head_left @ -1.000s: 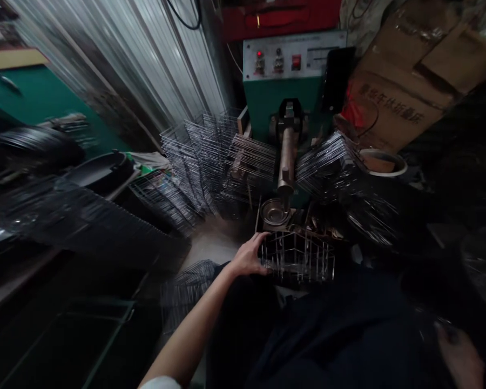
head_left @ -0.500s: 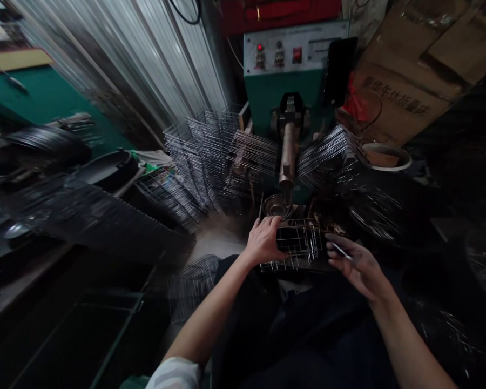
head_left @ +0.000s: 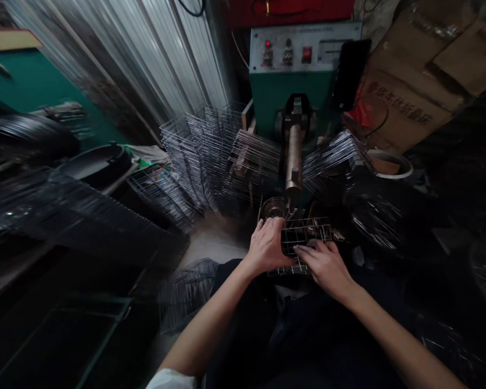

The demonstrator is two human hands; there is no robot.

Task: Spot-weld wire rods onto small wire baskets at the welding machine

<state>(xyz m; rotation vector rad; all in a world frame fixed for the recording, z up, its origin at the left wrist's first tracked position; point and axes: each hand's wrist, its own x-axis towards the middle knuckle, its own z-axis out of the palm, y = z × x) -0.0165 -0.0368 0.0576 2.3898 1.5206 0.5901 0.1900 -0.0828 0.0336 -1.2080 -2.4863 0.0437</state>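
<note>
A small wire basket [head_left: 305,229] of thin metal rods lies in front of me, just under the welding machine's upper electrode [head_left: 293,170]. My left hand [head_left: 267,246] is closed around its left side, thumb toward me and fingers on the far edge. Over the right part of the basket is my right hand [head_left: 326,265], fingers bent and close together at the rods. Whatever its fingertips hold is hidden. Beside my left fingertips sits the machine's round metal lower part [head_left: 274,207].
The green machine's control panel [head_left: 303,47] has a lit red lamp. Stacked wire grids [head_left: 198,156] stand left of the electrode, more wire pieces [head_left: 332,156] right of it. Farther right are a round tub [head_left: 391,163] and cardboard boxes [head_left: 409,108]. A wire stack [head_left: 186,292] lies near my left forearm.
My right hand has moved left from beside the basket onto it. The thin shiny metal piece it held earlier is no longer visible. My left hand keeps its grip on the basket.
</note>
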